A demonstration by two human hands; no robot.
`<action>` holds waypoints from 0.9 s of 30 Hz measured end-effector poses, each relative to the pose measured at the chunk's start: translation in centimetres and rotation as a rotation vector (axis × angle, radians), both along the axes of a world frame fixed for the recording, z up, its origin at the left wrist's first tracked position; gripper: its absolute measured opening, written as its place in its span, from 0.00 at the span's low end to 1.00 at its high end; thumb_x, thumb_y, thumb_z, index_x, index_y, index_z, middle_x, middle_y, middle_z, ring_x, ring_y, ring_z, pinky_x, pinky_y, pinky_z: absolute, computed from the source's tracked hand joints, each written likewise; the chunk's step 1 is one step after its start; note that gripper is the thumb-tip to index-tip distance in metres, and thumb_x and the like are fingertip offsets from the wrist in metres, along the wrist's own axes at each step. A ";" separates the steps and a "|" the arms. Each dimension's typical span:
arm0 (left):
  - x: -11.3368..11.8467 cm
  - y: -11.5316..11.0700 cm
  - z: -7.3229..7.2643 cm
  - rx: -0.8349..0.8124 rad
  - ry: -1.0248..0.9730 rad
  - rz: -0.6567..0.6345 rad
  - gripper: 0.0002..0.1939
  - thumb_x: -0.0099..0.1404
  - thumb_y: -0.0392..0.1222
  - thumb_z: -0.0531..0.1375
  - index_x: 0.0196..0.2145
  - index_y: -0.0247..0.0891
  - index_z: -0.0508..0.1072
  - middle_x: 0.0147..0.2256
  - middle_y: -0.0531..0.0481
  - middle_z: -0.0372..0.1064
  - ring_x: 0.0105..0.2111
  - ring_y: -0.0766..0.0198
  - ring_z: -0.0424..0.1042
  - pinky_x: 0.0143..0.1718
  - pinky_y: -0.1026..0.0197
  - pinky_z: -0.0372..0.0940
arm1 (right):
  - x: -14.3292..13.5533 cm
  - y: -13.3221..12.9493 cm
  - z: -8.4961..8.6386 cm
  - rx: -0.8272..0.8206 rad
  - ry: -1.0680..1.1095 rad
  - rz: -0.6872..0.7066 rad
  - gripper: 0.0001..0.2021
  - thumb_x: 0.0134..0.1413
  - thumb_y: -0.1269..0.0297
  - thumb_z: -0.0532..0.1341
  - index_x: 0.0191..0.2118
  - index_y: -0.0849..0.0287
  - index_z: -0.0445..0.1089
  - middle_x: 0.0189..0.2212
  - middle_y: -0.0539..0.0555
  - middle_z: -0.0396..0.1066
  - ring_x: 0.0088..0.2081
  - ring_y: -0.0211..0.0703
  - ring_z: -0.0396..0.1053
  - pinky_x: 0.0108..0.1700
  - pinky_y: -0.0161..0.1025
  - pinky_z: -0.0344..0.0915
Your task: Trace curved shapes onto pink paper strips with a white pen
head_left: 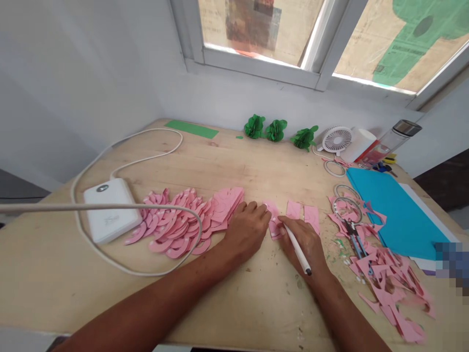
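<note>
My left hand (249,227) rests on the table with bent fingers, its fingertips at the left edge of a small pink paper piece (272,215). What its fingers hold, if anything, is hidden. My right hand (302,239) is closed around a white pen (297,248) and touches the right side of the same piece. Two pink paper rectangles (293,209) lie just beyond my right hand. Left of my left hand are a stack of pink sheets (225,203) and a heap of curved pink cutouts (179,225).
A white power bank (110,210) with a looping cable lies left. Green paper shapes (254,126), a small fan (337,140) and a bottle (388,142) stand at the back. Scissors (355,239), tape rings (347,210), pink scraps (392,278) and blue sheets (395,210) lie right.
</note>
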State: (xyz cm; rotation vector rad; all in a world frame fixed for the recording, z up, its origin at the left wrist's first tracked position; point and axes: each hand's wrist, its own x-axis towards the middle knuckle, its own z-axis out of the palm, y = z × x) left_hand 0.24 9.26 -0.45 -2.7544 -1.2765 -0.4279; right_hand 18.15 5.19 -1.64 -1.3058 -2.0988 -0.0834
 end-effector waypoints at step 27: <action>0.0 -0.1 0.1 -0.004 -0.008 -0.005 0.08 0.64 0.31 0.53 0.38 0.37 0.69 0.41 0.45 0.69 0.42 0.54 0.66 0.42 0.52 0.58 | -0.4 -0.6 1.0 -0.100 0.050 -0.008 0.14 0.62 0.70 0.54 0.51 0.59 0.68 0.39 0.58 0.76 0.40 0.46 0.73 0.43 0.43 0.67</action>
